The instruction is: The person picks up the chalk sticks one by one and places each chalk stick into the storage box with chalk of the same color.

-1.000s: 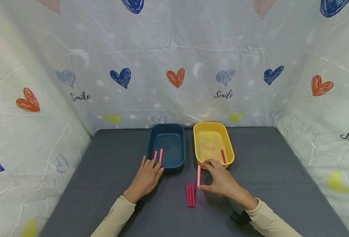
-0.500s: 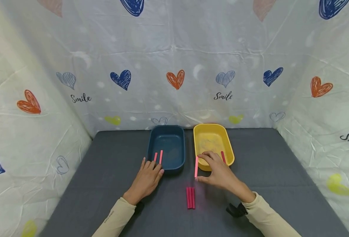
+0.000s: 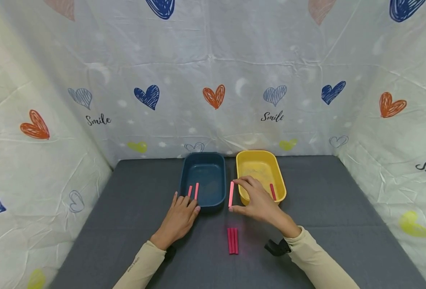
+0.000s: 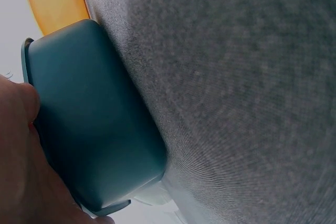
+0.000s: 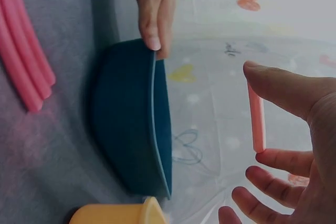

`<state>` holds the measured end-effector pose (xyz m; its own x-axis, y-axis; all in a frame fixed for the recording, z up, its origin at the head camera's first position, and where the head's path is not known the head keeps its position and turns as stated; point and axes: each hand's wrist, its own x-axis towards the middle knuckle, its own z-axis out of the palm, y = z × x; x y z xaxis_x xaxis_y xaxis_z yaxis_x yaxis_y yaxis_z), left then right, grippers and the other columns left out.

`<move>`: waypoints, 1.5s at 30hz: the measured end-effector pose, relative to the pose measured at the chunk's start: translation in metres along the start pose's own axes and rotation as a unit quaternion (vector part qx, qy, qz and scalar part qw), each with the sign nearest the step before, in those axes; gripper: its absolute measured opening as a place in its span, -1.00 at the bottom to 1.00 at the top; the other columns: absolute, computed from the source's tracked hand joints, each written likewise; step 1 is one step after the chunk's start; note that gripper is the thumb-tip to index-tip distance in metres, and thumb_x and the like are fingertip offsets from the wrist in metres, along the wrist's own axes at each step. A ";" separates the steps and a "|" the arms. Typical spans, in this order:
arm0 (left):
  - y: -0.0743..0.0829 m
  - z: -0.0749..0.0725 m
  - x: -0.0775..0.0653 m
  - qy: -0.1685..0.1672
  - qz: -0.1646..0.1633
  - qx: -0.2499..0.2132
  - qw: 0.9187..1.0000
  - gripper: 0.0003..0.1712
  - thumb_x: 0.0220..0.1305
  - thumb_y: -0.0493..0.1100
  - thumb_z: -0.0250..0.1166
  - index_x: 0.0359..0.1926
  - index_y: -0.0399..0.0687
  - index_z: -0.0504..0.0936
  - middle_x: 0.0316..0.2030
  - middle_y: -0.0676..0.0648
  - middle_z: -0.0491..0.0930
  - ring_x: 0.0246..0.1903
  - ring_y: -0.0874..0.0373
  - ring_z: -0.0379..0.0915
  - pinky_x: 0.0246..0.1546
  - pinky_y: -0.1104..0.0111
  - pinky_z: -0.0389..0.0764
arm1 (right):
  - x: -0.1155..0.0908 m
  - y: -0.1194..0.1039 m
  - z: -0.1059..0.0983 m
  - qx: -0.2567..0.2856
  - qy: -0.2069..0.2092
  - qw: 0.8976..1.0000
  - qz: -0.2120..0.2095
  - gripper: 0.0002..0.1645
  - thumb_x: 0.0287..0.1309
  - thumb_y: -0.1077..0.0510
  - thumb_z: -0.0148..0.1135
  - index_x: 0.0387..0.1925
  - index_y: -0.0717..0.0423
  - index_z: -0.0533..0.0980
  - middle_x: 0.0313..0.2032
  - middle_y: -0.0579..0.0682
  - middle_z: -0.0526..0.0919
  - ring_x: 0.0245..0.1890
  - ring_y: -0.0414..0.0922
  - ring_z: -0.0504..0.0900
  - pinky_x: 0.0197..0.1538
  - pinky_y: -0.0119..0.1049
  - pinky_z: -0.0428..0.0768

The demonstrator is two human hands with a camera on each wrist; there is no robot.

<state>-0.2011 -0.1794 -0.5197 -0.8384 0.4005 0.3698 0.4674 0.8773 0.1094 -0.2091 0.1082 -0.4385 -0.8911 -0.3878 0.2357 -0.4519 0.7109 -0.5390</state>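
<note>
My right hand (image 3: 257,200) pinches a light pink chalk stick (image 3: 231,194) end to end between thumb and forefinger. The stick hangs in the gap between the tubs, its other fingers spread in the right wrist view. My left hand (image 3: 178,218) grips the near left rim of the dark blue tub (image 3: 213,202), its thumb (image 4: 29,100) at the rim in the left wrist view. Two light pink chalk sticks (image 3: 196,191) lean inside that tub, partly hidden by the fingers. A dark pink chalk stick (image 3: 272,192) stands in the yellow tub (image 3: 261,154).
Three dark pink chalk sticks (image 3: 232,241) lie side by side on the grey tablecloth (image 3: 126,192), in front of the tubs. Pinkish dust shows beside them in the right wrist view. A white curtain with printed hearts (image 3: 214,96) encloses the table behind and at both sides.
My right hand has carried the light pink chalk stick leftward and away from me, from the yellow tub's near edge toward the blue tub. My left hand has stayed at its rim.
</note>
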 end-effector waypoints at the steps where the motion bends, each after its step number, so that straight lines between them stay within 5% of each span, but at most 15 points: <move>1: 0.000 0.000 0.000 0.000 0.000 -0.002 1.000 -0.82 0.47 -0.03 0.10 -0.16 -0.02 0.53 -0.21 -0.10 0.53 -0.08 -0.05 0.42 0.35 -0.26 0.19 | 0.002 -0.002 0.000 0.002 0.000 1.000 0.002 0.00 -0.19 -0.24 0.57 0.32 -0.09 0.39 0.26 -0.03 0.41 0.25 0.00 0.39 0.27 0.02 0.49; 23: 0.001 0.000 0.002 -0.003 -0.005 -0.003 1.000 -0.75 0.46 -0.03 0.12 -0.06 -0.08 0.57 -0.19 -0.13 0.55 -0.07 -0.08 0.43 0.38 -0.28 0.10 | 0.051 -0.031 0.015 0.020 0.005 0.999 -0.029 -0.02 -0.10 -0.20 0.53 0.35 -0.03 0.36 0.25 0.05 0.43 0.20 0.02 0.47 0.26 0.01 0.52; 45: 0.001 -0.001 0.001 -0.003 0.014 0.006 1.000 -0.75 0.48 -0.04 0.08 -0.09 -0.10 0.55 -0.17 -0.17 0.54 -0.03 -0.13 0.44 0.34 -0.28 0.18 | 0.100 -0.036 0.067 0.014 -0.022 1.000 0.000 -0.04 0.00 -0.21 0.47 0.38 -0.01 0.31 0.24 0.05 0.43 0.13 -0.03 0.54 0.17 -0.08 0.60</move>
<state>-0.2017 -0.1786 -0.5180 -0.8267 0.4267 0.3667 0.4872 0.8689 0.0873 -0.2798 0.0045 -0.4500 -0.8882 -0.4136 0.1999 -0.4498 0.6941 -0.5621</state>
